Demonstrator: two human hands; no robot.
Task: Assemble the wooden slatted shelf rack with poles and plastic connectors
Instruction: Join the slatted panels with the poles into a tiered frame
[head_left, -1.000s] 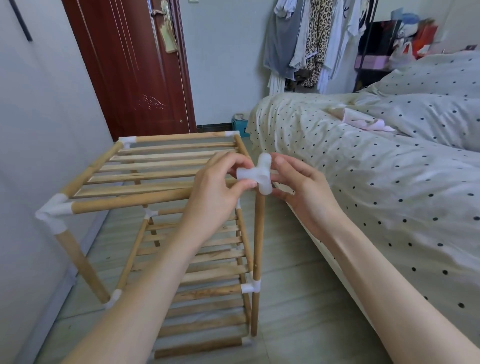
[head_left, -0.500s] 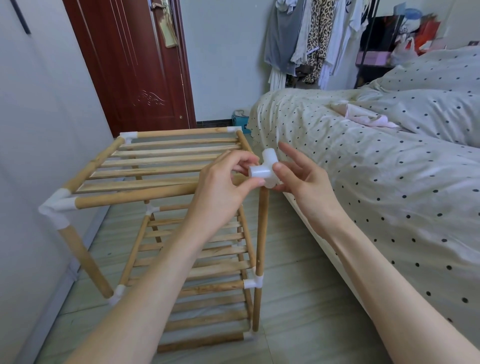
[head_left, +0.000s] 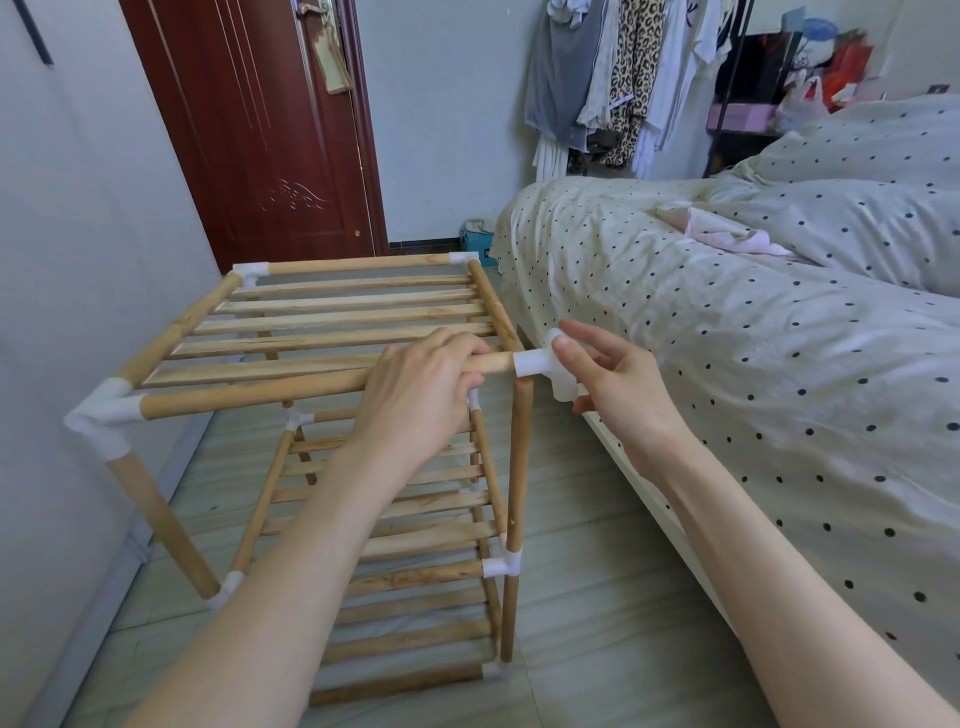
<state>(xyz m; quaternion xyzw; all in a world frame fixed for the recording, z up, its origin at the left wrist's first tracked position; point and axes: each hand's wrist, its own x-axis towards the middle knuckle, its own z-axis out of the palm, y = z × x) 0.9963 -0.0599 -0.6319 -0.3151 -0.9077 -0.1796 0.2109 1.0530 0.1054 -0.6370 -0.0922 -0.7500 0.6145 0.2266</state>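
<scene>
We grip the round front pole (head_left: 249, 391) of the slatted wooden rack (head_left: 343, 322) with our left hand (head_left: 421, 395) curled around it. Our right hand (head_left: 618, 384) pinches the smooth white plastic connector (head_left: 545, 366) capping the pole's end — just above the upright pole (head_left: 519, 499), not seated.
</scene>
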